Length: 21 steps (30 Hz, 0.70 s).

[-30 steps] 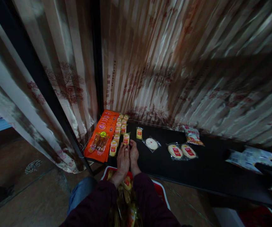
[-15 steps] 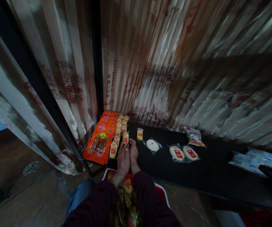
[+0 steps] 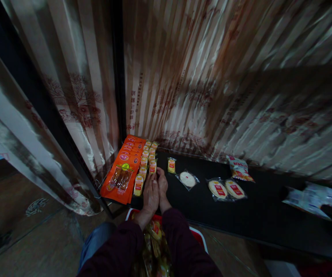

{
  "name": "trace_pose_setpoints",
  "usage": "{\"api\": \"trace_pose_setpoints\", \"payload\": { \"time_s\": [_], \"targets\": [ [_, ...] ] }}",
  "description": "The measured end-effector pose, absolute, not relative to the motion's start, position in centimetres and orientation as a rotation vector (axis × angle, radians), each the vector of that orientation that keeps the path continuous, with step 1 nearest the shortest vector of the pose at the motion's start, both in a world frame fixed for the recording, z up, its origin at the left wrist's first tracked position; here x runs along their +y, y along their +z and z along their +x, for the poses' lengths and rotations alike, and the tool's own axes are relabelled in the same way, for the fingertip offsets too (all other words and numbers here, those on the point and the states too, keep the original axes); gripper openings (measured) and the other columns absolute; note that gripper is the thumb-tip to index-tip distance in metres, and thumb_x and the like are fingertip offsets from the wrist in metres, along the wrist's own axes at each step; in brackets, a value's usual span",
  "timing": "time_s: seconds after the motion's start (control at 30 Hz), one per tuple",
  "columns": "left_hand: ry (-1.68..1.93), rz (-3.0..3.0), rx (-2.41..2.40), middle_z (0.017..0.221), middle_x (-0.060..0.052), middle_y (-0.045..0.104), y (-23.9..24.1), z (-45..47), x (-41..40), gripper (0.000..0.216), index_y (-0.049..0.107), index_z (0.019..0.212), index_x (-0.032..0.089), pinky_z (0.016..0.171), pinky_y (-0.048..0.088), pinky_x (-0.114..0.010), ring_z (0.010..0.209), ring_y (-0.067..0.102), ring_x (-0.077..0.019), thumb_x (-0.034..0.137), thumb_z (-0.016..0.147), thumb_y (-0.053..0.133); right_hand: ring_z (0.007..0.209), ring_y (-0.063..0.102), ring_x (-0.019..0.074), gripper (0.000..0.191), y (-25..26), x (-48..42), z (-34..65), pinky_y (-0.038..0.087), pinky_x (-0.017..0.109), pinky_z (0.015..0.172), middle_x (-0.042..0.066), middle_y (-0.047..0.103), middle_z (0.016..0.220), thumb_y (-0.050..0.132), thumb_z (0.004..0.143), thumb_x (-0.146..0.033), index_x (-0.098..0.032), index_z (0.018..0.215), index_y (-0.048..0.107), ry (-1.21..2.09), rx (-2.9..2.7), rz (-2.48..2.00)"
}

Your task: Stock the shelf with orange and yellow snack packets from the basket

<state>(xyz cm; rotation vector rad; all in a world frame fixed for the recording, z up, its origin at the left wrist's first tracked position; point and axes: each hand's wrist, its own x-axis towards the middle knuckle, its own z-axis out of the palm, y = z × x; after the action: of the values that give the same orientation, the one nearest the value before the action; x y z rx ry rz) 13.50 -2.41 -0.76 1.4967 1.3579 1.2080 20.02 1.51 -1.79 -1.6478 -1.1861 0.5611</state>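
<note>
Both my hands meet at the near end of a small wrapped cake (image 3: 152, 167), which lies at the front of the right-hand row. My left hand (image 3: 150, 195) covers its lower edge with fingers held together. From the right side, my right hand (image 3: 162, 186) closes in on the same pack, its fingertips partly hidden. Beside it runs another row of wrapped cakes, the nearest pack (image 3: 138, 185) lying close to my left fingers. Further left, orange snack pouches (image 3: 121, 173) overlap in a line. Between my forearms, a red basket with a white rim (image 3: 199, 235) holds more wrapped food.
On the black shelf (image 3: 200, 209) lie a single wrapped cake (image 3: 171, 165), a round white cake (image 3: 187, 179), two labelled round cakes (image 3: 226, 189), a snack bag (image 3: 240, 168) and silvery bags (image 3: 310, 200). A black post (image 3: 65, 138) and curtain (image 3: 166, 77) border the shelf.
The view has shifted slightly. My hands stay at the same wrapped cake, which sits a little nearer the row behind it.
</note>
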Motion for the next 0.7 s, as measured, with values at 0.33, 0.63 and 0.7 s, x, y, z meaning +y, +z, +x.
{"api": "trace_pose_setpoints", "payload": {
  "time_s": [0.33,0.63,0.7],
  "targets": [
    [1.226,1.498,1.344,0.142,-0.016,0.047,-1.08,13.57,-2.2,0.057,0.05,0.132,0.005,0.116,0.025,-0.04,0.136,0.037,-0.0215,0.037,0.093,0.024,0.098,0.059,0.0236,0.046,-2.69,1.9,20.26,0.043,0.036,0.092,0.011,0.067,0.109,0.043,0.073,-0.028,-0.014,0.112,0.061,0.425,-1.237,-1.732],
    [1.217,1.453,1.308,0.147,-0.014,0.041,-1.18,13.51,-2.12,0.057,0.045,0.137,0.009,0.117,0.022,-0.038,0.139,0.033,-0.0202,0.041,0.093,0.027,0.102,0.058,0.0229,0.048,-2.3,1.85,20.17,0.043,0.036,0.095,0.01,0.065,0.113,0.041,0.076,-0.031,-0.017,0.119,0.058,0.429,-1.285,-1.7],
    [1.228,1.44,1.318,0.147,-0.014,0.041,-1.21,13.54,-2.21,0.057,0.046,0.136,0.009,0.118,0.022,-0.038,0.139,0.033,-0.02,0.041,0.093,0.027,0.1,0.058,0.0222,0.046,-2.2,1.78,20.1,0.043,0.036,0.094,0.008,0.066,0.111,0.042,0.077,-0.031,-0.019,0.118,0.058,0.431,-1.299,-1.692]
  ]
}}
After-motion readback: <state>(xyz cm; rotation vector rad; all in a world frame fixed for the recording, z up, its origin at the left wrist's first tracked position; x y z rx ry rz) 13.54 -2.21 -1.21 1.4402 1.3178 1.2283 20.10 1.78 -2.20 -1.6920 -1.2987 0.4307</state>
